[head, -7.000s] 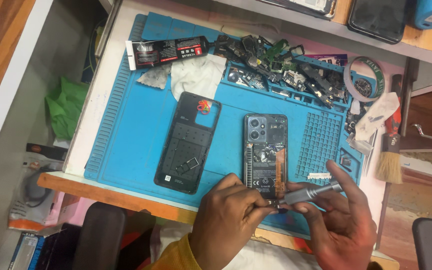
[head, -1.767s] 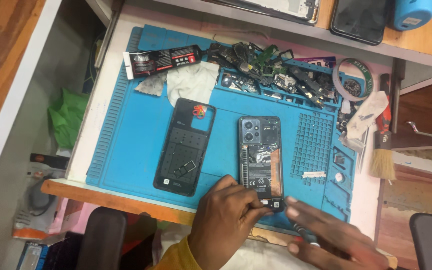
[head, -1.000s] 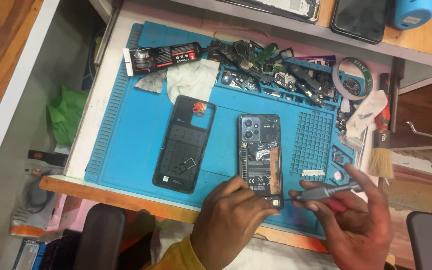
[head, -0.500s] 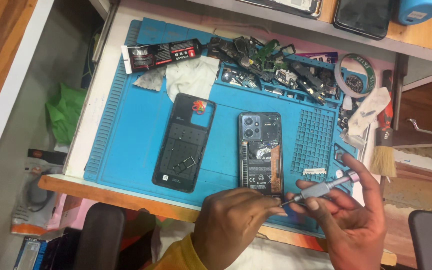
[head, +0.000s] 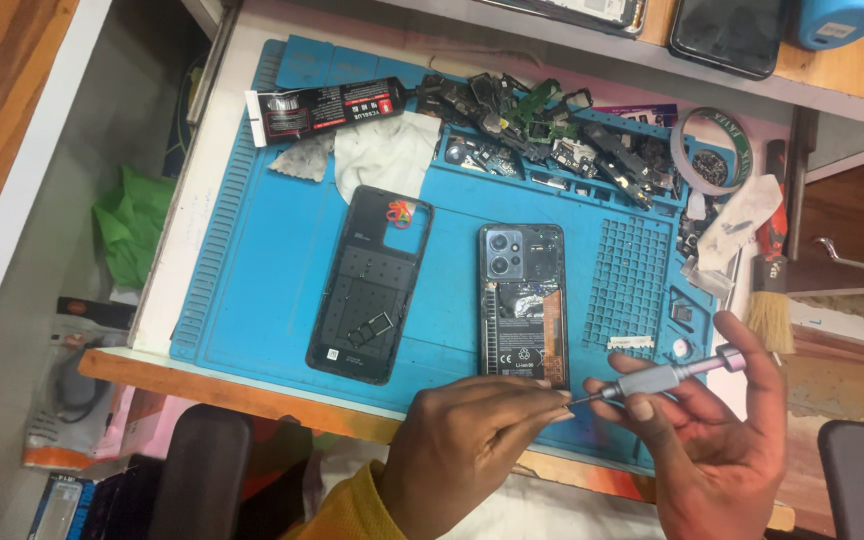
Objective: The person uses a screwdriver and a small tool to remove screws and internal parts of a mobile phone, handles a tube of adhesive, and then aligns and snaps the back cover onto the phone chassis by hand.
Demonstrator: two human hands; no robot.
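Grey screwdriver (head: 657,378) (right hand (head: 717,440)) at phone (head: 522,305).

Your grey metal precision screwdriver (head: 664,377) has a lilac end cap. The opened phone (head: 523,305) shows black with an orange strip. The ridged silicone work mat (head: 252,270) is blue; your cuff (head: 352,510) is yellow.

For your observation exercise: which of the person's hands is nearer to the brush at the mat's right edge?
Right. The right hand with the screwdriver lies just below-left of the brush; the left hand is farther left, below the opened phone.
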